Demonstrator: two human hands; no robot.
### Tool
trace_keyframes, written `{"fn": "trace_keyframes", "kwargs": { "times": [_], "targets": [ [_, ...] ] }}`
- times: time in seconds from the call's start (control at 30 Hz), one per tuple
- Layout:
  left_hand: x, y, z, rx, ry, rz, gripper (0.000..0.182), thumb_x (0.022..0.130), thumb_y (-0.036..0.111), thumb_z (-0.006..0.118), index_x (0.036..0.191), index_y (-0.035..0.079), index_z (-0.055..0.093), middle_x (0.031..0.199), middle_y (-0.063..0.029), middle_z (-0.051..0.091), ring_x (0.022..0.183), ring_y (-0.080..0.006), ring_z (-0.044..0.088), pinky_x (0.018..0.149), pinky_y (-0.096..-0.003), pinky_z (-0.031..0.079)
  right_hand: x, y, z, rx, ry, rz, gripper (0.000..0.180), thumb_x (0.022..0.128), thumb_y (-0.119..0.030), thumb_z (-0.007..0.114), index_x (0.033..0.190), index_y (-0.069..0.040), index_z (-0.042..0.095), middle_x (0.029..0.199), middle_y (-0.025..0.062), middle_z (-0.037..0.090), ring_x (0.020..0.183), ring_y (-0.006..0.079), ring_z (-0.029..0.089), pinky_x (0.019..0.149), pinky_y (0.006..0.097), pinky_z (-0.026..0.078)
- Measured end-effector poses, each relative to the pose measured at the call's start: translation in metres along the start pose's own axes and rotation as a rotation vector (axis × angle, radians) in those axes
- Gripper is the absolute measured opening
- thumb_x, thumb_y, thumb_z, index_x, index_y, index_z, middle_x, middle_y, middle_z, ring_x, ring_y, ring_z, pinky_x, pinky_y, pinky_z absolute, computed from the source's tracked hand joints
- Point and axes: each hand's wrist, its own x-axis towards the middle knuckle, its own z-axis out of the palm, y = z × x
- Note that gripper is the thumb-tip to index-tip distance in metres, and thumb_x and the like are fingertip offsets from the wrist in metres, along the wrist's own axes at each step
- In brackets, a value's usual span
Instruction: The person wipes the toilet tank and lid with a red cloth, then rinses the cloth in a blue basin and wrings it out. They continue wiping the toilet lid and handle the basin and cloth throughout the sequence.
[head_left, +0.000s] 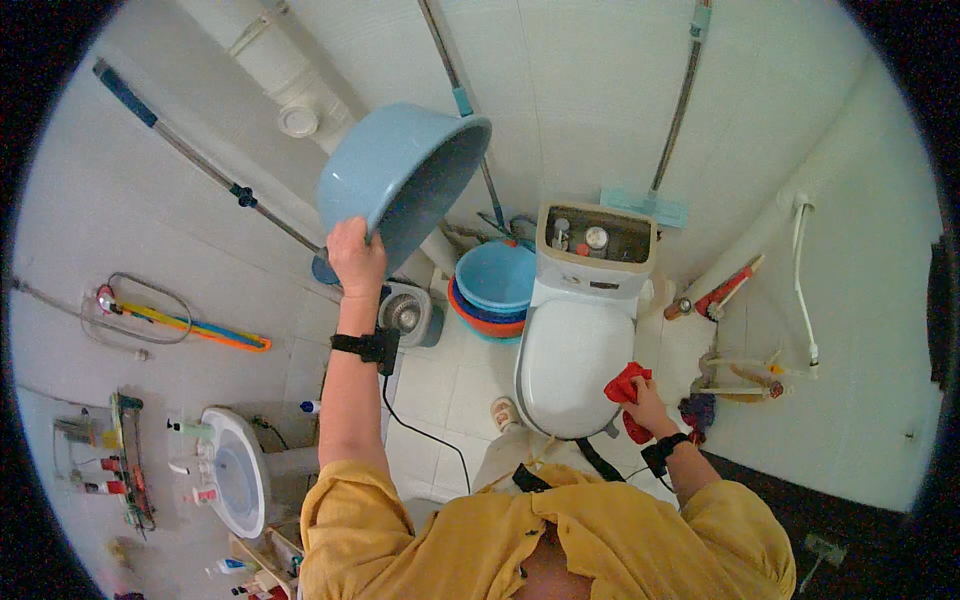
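Observation:
My left hand grips the rim of a large light-blue plastic basin, which is raised and tipped on its side against the upper left of the view. A bunched red cloth is held in my right hand, over the front right edge of the toilet's closed white lid. Behind the lid, the toilet's cistern stands without its cover, its inner fittings visible. Beside the toilet is a stack of blue and red basins on the tiled floor.
A spin-mop bucket stands left of the stacked basins. Mop poles lean on the walls, one with a flat turquoise head. At the left is a washbasin. Pipes and a red-handled tool are at the right. A cable hangs from my left wrist.

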Motion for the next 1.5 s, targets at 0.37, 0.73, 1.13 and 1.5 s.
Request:
{"fn": "trace_keyframes", "kwargs": {
  "times": [0.37,0.73,1.13,1.5],
  "targets": [
    [-0.067,0.007,-0.1,-0.934,0.383,-1.284,0.033,0.082,-0.002,0.053,0.115,-0.001,0.057,0.105,-0.0085,0.06,0.089,-0.0206,0.058,0.079,-0.0349,0.048,0.063,-0.189,-0.085,1.437,-0.256,-0.139,0.053,0.101,-0.033,0.054,0.145,-0.01,0.035,0.123,0.0092,0.058,0.106,0.0223,0.063,0.089,0.038,0.053],
    [-0.085,0.066,-0.221,-0.997,0.303,-1.145,0.028,0.079,-0.005,0.058,0.106,0.0,0.061,0.099,-0.0056,0.063,0.088,-0.0178,0.059,0.082,-0.0339,0.048,0.121,-0.394,-0.147,1.098,-0.208,-0.463,0.04,0.092,-0.03,0.069,0.124,-0.01,0.055,0.103,0.0022,0.064,0.086,0.0145,0.062,0.074,0.0308,0.051],
    [-0.082,0.056,-0.209,-1.316,0.5,-1.159,0.041,0.081,-0.003,0.064,0.121,0.0,0.054,0.118,-0.0102,0.059,0.107,-0.0226,0.057,0.093,-0.0403,0.047,0.014,-0.45,-0.027,1.685,-0.651,-0.213,0.06,0.09,-0.02,0.068,0.142,-0.009,0.04,0.138,0.0095,0.053,0.123,0.0274,0.054,0.104,0.0457,0.047],
    [-0.163,0.007,-0.23,-1.373,-0.137,-1.494,0.06,0.088,0.011,0.063,0.14,0.004,0.036,0.13,-0.0132,0.048,0.119,-0.0306,0.052,0.095,-0.0515,0.049,0.03,-0.435,-0.151,0.962,-0.007,-0.564,0.033,0.083,-0.009,0.07,0.112,-0.008,0.055,0.097,0.002,0.06,0.086,0.0152,0.06,0.075,0.0325,0.051]
  ]
}}
